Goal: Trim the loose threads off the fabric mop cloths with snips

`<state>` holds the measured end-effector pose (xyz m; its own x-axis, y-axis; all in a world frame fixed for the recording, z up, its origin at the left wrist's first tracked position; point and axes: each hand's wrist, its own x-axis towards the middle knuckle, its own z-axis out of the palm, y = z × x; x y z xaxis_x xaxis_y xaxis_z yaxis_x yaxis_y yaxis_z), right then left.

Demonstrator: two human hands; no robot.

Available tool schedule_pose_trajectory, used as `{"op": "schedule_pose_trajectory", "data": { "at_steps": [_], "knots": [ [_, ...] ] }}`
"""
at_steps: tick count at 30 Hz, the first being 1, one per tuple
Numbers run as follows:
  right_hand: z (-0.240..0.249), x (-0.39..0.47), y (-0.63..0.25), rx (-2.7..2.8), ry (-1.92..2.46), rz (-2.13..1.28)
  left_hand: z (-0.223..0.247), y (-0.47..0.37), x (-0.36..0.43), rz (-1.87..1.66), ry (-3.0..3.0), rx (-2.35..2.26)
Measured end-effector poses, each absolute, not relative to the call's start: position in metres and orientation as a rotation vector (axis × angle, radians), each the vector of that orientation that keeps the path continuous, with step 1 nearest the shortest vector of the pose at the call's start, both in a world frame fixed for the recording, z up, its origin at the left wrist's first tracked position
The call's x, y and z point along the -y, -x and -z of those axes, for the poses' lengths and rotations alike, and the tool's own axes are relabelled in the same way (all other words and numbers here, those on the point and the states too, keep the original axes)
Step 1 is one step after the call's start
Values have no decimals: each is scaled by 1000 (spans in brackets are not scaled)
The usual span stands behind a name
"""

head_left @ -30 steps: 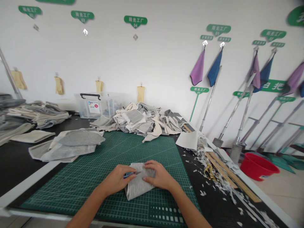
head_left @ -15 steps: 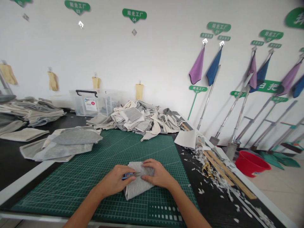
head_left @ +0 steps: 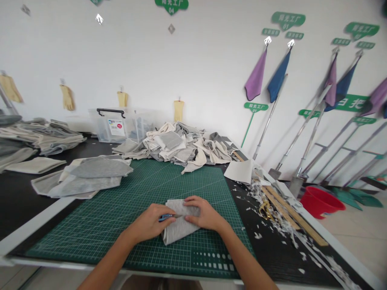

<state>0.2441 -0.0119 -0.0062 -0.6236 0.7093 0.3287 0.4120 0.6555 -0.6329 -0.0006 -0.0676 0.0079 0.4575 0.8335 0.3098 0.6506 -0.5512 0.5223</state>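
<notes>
In the lower middle of the frame, a folded grey cloth (head_left: 181, 233) lay on a green cutting mat (head_left: 105, 237), its lower left edge showing the layers of the fold. The left hand (head_left: 155, 220) held a small blue-handled tool (head_left: 165, 217) between thumb and fingers, the pointed metal end directed right, over the cloth. The right hand (head_left: 207, 216) rested on the cloth's right part, its thumb and fingers apart by a narrow gap; whether they also pinched the fabric, I cannot tell.

The mat covered part of a black counter (head_left: 269, 257). At the mat's upper left corner, flat grey and cream pieces (head_left: 96, 173) overlapped one another, and a loose heap of similar fabric (head_left: 175, 141) stood along its far edge at the centre of the frame. Left of the heap was a clear plastic box (head_left: 102, 131) with a black handle. Toward the right of the frame, gold-handled scissors (head_left: 265, 209) lay among pale shreds (head_left: 276, 225), just beside long wooden strips (head_left: 302, 221). A red bucket (head_left: 320, 201) stood on the floor at the right.
</notes>
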Motion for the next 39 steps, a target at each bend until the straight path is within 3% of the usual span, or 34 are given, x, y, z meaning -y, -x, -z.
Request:
{"op": "schedule_pose_trajectory", "data": {
  "at_steps": [39],
  "knots": [
    [4, 12, -243, 2282, 886, -640, -10, -3, 70, -746, -2403, -1252]
  ]
}}
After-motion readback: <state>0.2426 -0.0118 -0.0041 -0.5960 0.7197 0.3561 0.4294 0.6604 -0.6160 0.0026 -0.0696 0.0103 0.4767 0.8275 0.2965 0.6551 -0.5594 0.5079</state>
